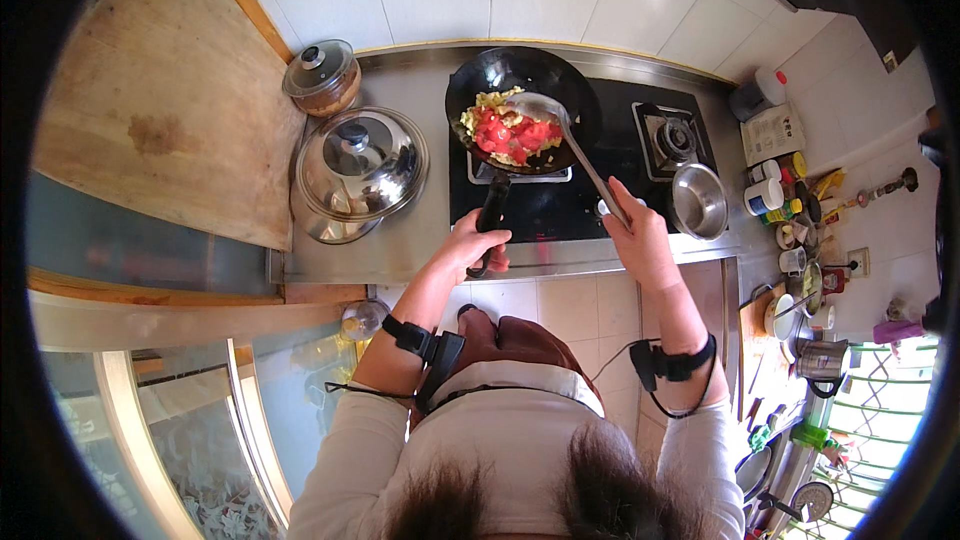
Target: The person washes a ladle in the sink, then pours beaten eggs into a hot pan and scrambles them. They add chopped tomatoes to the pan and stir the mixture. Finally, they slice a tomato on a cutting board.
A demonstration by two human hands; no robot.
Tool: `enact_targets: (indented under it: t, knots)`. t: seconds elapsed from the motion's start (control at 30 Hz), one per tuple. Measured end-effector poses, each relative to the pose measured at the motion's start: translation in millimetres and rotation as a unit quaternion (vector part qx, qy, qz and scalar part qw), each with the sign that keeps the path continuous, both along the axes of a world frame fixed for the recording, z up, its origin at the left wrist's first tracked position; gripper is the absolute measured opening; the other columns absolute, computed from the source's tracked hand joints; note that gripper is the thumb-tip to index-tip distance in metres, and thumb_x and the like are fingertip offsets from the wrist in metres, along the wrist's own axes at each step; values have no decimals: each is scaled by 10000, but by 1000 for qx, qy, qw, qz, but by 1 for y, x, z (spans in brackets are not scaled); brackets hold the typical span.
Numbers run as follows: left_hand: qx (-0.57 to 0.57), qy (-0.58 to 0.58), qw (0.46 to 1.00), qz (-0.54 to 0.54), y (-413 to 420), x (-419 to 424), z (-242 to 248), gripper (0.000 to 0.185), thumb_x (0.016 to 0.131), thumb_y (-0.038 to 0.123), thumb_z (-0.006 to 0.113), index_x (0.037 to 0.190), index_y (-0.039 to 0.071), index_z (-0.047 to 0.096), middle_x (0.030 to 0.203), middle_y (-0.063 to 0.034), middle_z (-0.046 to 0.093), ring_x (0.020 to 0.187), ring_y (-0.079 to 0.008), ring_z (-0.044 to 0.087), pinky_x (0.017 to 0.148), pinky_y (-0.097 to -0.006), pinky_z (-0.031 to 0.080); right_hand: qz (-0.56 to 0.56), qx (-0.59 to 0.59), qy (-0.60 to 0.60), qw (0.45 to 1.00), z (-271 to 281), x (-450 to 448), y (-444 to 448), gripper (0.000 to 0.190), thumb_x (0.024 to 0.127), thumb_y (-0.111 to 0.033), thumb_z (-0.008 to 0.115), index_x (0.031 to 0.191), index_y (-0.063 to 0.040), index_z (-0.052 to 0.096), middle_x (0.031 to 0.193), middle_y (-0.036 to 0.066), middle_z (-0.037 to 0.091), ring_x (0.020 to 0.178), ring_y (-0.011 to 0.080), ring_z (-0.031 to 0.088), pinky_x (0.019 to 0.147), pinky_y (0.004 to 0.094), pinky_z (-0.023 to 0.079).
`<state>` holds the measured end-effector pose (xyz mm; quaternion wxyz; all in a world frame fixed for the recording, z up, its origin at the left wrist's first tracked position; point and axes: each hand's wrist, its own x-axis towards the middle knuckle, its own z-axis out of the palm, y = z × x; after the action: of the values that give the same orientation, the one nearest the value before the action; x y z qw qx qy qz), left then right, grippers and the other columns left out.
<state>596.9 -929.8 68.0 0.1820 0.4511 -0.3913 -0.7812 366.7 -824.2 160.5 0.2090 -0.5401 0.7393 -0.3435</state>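
A black wok (585,101) sits over the left burner of a black gas hob (517,214). In it lies a mound of red tomato pieces (514,135) mixed with yellow scrambled egg (491,101). My left hand (469,246) grips the wok's black handle (495,206), which points toward me. With my right hand (641,240) I hold a metal spatula (585,157) by its shaft. The spatula's broad head rests on the food at the right side of the mound, hiding some of it.
Left of the hob stand a domed steel lid (360,165) and a glass pot with lid (322,79). A steel bowl (700,201) sits near the right burner (675,141). Several jars (763,195) crowd the right wall. A wooden panel (165,90) bounds the left side.
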Motion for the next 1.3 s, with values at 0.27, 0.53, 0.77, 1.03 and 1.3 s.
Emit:
enact_targets:
  t: [0.27, 0.53, 0.77, 1.03, 1.3]
  knots:
    - [97, 66, 993, 19, 19, -41, -2, 201, 849, 124, 689, 905, 121, 496, 657, -10, 534, 467, -119, 501, 374, -252, 380, 91, 138, 1, 986, 66, -20, 13, 442, 848, -118, 611, 1274, -14, 553, 852, 235, 644, 735, 311, 653, 697, 345, 503]
    - [96, 116, 986, 74, 48, -62, -3, 214, 845, 148, 697, 889, 111, 491, 644, -4, 512, 467, -103, 461, 397, -245, 364, 164, 84, 225, 957, 19, -13, -14, 293, 824, -102, 576, 1105, -30, 533, 807, 242, 637, 780, 429, 628, 693, 482, 516]
    - [111, 156, 981, 32, 104, -26, -82, 195, 877, 159, 664, 884, 98, 479, 589, -17, 472, 412, -107, 425, 359, -259, 317, 94, 10, 187, 978, -43, -9, 33, 526, 823, -97, 586, 1336, -67, 477, 870, 234, 632, 747, 423, 635, 670, 475, 533]
    - [182, 181, 960, 111, 51, -71, 33, 238, 873, 132, 648, 718, 102, 470, 609, 22, 465, 465, -77, 413, 413, -239, 321, 209, 57, 278, 936, 42, -16, 14, 377, 809, -77, 552, 1180, -10, 553, 789, 232, 651, 762, 407, 643, 698, 469, 532]
    - [137, 191, 971, 34, 126, -19, -77, 213, 867, 110, 657, 853, 153, 449, 573, 10, 455, 396, -106, 399, 366, -261, 286, 108, 38, 227, 967, -14, -12, 68, 551, 823, -92, 579, 1354, -67, 436, 837, 230, 619, 750, 399, 648, 650, 483, 536]
